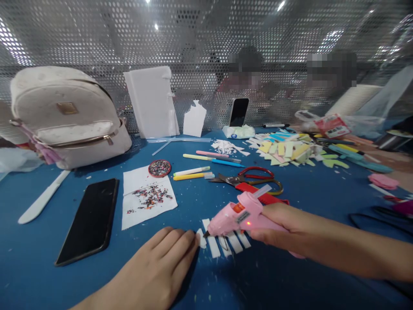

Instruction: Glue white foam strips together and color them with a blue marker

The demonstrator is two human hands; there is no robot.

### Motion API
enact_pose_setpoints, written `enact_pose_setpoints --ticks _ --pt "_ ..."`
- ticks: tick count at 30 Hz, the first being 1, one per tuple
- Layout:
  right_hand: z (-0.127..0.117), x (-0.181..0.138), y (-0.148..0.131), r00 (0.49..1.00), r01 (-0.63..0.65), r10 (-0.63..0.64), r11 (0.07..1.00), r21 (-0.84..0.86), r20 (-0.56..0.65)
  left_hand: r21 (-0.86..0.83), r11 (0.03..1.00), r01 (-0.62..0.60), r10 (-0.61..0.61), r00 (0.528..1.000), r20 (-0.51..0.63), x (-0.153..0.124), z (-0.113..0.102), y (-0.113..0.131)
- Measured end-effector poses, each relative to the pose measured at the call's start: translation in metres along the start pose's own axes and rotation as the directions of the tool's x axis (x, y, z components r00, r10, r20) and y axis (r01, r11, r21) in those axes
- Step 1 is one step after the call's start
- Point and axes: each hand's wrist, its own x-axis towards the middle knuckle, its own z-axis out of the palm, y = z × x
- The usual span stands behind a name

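My right hand (274, 226) is wrapped round the handle of a pink hot glue gun (234, 215), which has a small orange light lit and a clear glue stick poking from its back. Its dark nozzle points down at a small white paper piece (201, 239). The fingers of my left hand (164, 260) are bent and close together, their tips at that piece's left edge; the thumb is hidden. Beneath and beside the gun, several white paper strips (213, 246) lie side by side on the blue table (135, 284).
Behind the gun are scissors (230, 180), a red-handled tool (251, 188) and several markers (193, 175). Leftward lie a white sheet (129, 219) with sparkly bits, a black phone (90, 219), a white knife (45, 198) and a backpack (71, 116). Coloured paper scraps (287, 150) are piled back right.
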Motion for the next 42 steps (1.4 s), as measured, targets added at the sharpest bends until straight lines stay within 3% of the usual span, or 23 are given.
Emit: enact_pose_setpoints --ticks 4,14,25,33,42 --pt "-0.001 0.000 0.000 0.999 0.033 -0.033 0.999 0.009 0.040 -0.002 1.000 0.002 -0.002 1.000 -0.013 0.001 0.000 0.000" --pt "-0.001 0.001 0.001 0.997 0.077 -0.078 0.994 -0.073 -0.007 -0.005 1.000 0.001 -0.001 1.000 -0.004 0.002 -0.002 0.000" --pt "-0.003 -0.006 0.001 0.995 -0.067 0.061 0.994 -0.083 -0.078 -0.010 1.000 0.010 -0.010 1.000 -0.012 -0.002 0.008 0.001" --pt "-0.003 -0.006 -0.007 0.999 0.018 -0.023 0.994 -0.108 -0.042 0.010 1.000 0.001 -0.001 1.000 0.014 0.002 -0.001 0.001" --pt "-0.003 -0.005 -0.003 0.997 0.054 -0.061 0.990 -0.133 -0.053 -0.012 1.000 0.020 -0.020 1.000 -0.022 -0.004 0.011 0.003"
